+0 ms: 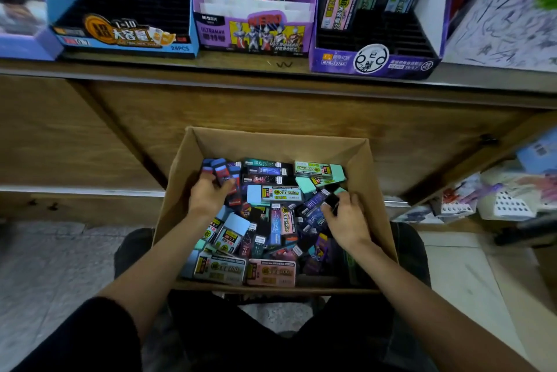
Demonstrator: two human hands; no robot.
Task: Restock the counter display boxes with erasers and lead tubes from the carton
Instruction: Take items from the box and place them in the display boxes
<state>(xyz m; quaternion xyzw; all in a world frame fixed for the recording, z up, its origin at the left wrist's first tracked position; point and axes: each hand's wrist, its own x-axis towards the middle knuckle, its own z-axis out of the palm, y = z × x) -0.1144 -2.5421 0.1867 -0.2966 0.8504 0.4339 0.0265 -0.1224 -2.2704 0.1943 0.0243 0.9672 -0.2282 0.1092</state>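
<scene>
A brown carton (373,178) rests on my lap, full of mixed erasers and lead tubes. My left hand (208,195) is inside at the far left and grips a small bunch of red-and-blue erasers (224,171). My right hand (346,218) is inside at the right and pinches a small dark tube (332,200). On the counter above stand three display boxes: a blue one (126,37) at the left, a purple Ultraman one (256,34) in the middle, and a purple lead-tube one (373,61) at the right.
The wooden counter front (271,106) rises just behind the carton. A scribbled white box (509,19) stands at the counter's right end. Packaged goods (497,197) lie on a low shelf to the right. Tiled floor (45,266) shows on the left.
</scene>
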